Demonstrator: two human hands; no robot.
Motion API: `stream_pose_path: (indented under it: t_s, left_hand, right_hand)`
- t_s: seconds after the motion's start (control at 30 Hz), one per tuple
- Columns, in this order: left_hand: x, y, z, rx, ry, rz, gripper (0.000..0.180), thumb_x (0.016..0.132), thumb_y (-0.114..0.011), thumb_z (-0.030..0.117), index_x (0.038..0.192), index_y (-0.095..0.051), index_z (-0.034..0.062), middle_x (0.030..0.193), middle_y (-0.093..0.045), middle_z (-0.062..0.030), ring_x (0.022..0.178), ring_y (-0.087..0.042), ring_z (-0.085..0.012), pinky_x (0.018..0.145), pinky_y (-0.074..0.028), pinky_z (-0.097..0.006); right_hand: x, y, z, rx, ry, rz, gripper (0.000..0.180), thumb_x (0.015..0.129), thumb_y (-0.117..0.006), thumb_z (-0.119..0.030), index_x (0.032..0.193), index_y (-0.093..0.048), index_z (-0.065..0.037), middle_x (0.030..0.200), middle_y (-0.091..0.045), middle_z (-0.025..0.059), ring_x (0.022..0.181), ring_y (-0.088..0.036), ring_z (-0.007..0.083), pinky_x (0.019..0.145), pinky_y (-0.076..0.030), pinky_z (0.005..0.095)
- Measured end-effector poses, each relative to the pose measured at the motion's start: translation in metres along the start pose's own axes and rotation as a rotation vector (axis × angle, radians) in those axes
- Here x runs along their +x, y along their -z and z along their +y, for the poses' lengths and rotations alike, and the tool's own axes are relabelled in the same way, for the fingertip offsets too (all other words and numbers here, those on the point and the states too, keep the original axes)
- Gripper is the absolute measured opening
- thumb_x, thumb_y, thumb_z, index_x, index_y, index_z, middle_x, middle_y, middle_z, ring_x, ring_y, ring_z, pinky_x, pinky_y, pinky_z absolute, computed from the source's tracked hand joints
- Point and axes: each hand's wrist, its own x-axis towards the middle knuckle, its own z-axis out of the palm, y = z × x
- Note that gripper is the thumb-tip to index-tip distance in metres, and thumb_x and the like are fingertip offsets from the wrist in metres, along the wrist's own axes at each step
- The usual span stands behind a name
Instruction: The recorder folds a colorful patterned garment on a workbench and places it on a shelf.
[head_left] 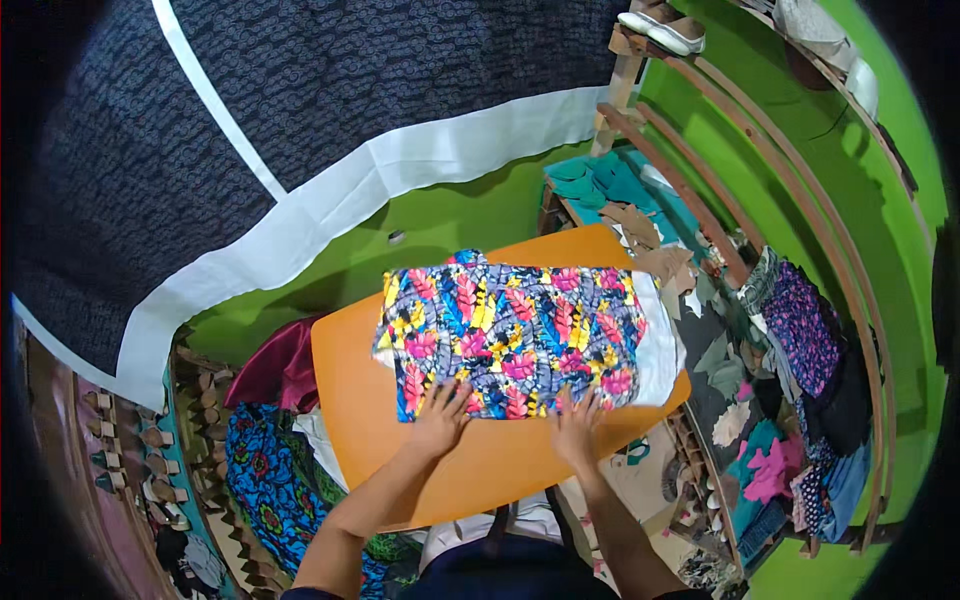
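A folded cloth with a bright floral print [515, 335] lies flat across an orange tabletop [350, 440]. White fabric [655, 340] shows from under its right side, and a small white bit pokes out at the left edge. My left hand [442, 415] rests palm down on the near edge of the cloth, left of the middle, fingers stretched out. Farther right, my right hand [577, 425] lies on the same near edge with its fingers spread. Neither hand grips the fabric.
Blue patterned cloth [265, 460] and dark red satin [285, 365] are heaped left of the table. At the right, a wooden rack [790, 130] carries shoes and bundled clothes [800, 320]; fabric scraps [720, 370] cover a surface beside it. A dark curtain [420, 60] hangs behind.
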Motion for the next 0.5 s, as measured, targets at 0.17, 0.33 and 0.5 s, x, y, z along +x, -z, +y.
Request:
stream_pose_path:
  t_s: [0.17,0.33,0.5]
  left_hand:
    - [-0.029,-0.005,0.065,-0.268,0.152,0.064,0.038,0.084,-0.050,0.024,0.110,-0.054,-0.0034,0.127,-0.043,-0.0117,0.123,-0.032,-0.0320,0.101,-0.024,-0.047]
    - [-0.009,-0.002,0.116,-0.302,0.171,-0.014,0.034,0.085,-0.048,0.026,0.108,-0.058,0.0027,0.125,-0.046,-0.0115,0.122,-0.032,-0.0338,0.101,-0.021,-0.052]
    - [0.035,-0.021,0.167,-0.382,0.206,-0.198,0.038,0.086,-0.046,0.026,0.113,-0.053,0.0013,0.126,-0.044,-0.0133,0.120,-0.033,-0.0361,0.098,-0.026,-0.053]
  right_hand:
    - [0.041,0.013,0.021,0.035,0.258,0.075,0.050,0.087,-0.042,-0.032,0.134,-0.034,-0.018,0.139,-0.020,0.0248,0.129,-0.017,0.0415,0.101,-0.018,0.0557]
    - [0.089,0.019,0.032,-0.098,0.319,-0.099,0.052,0.084,-0.044,-0.028,0.135,-0.032,-0.025,0.141,-0.022,0.0176,0.131,-0.018,0.0348,0.102,-0.019,0.0537]
    - [0.131,0.036,0.042,-0.195,0.353,-0.132,0.053,0.084,-0.040,-0.025,0.136,-0.029,-0.025,0.143,-0.019,0.0123,0.132,-0.017,0.0317,0.101,-0.017,0.0578]
